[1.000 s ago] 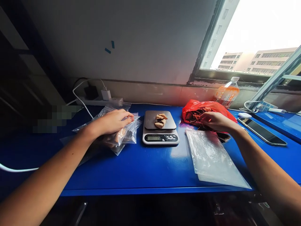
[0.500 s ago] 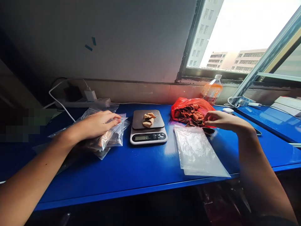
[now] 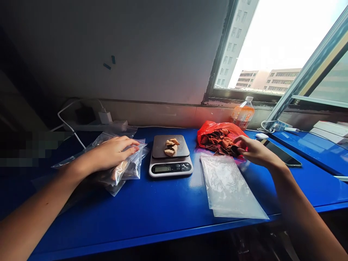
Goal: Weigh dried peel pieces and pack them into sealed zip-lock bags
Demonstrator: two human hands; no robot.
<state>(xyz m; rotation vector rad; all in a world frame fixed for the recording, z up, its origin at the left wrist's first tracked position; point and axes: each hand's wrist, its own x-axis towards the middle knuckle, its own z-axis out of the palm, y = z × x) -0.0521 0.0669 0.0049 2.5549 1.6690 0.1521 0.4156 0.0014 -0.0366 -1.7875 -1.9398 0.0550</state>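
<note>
My left hand [image 3: 115,152] lies over a pile of clear zip bags [image 3: 133,168], fingers loosely stretched out. Pale brown pieces show inside one bag. Between my hands stands a small digital scale [image 3: 170,165], with curled pieces of dried peel [image 3: 171,148] on its plate and a lit display. At the mouth of a red plastic bag [image 3: 210,127], my right hand [image 3: 254,150] pinches a dark piece of dried peel [image 3: 237,150]. More reddish-brown dried peel [image 3: 217,140] fills that bag. Flat clear bags [image 3: 231,186] lie in front of it.
Behind the red bag a bottle of orange drink [image 3: 243,113] stands by the wall. A phone [image 3: 285,154] and a white earphone case [image 3: 261,136] lie right of my right hand. At the back left, a charger [image 3: 105,117] is plugged into a power strip. The blue table's [image 3: 152,214] front edge runs below.
My right fingers have closed on a piece of dried peel near the red bag's mouth. My left hand stays on the zip bags. The whole view has shifted slightly.
</note>
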